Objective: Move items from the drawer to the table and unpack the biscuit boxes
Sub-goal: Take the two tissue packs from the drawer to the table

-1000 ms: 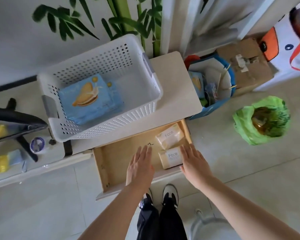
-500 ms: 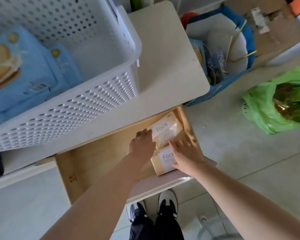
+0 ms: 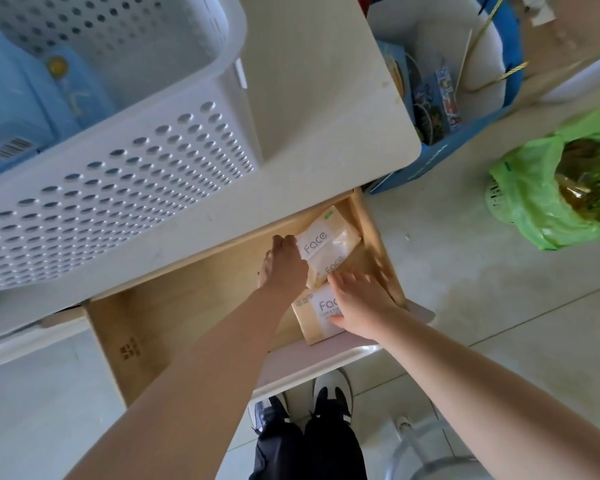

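The wooden drawer (image 3: 187, 306) stands pulled out under the white table (image 3: 326, 98). Two tan tissue packs marked "Face" lie at its right end. My left hand (image 3: 284, 263) curls its fingers round the left edge of the far tissue pack (image 3: 329, 237). My right hand (image 3: 361, 303) rests with spread fingers on the near tissue pack (image 3: 312, 323), thumb across its label. Blue biscuit boxes (image 3: 21, 109) lie inside the white perforated basket (image 3: 136, 174) on the table.
A blue bag (image 3: 465, 143) full of oddments stands on the floor right of the table. A green plastic bag (image 3: 534, 209) lies farther right. My shoes (image 3: 329, 389) are just under the drawer front. The drawer's left part is bare wood.
Both hands went from hovering over the drawer front down onto the tissue packs. The left hand reached the far pack and the right settled on the near one. The view moved closer.
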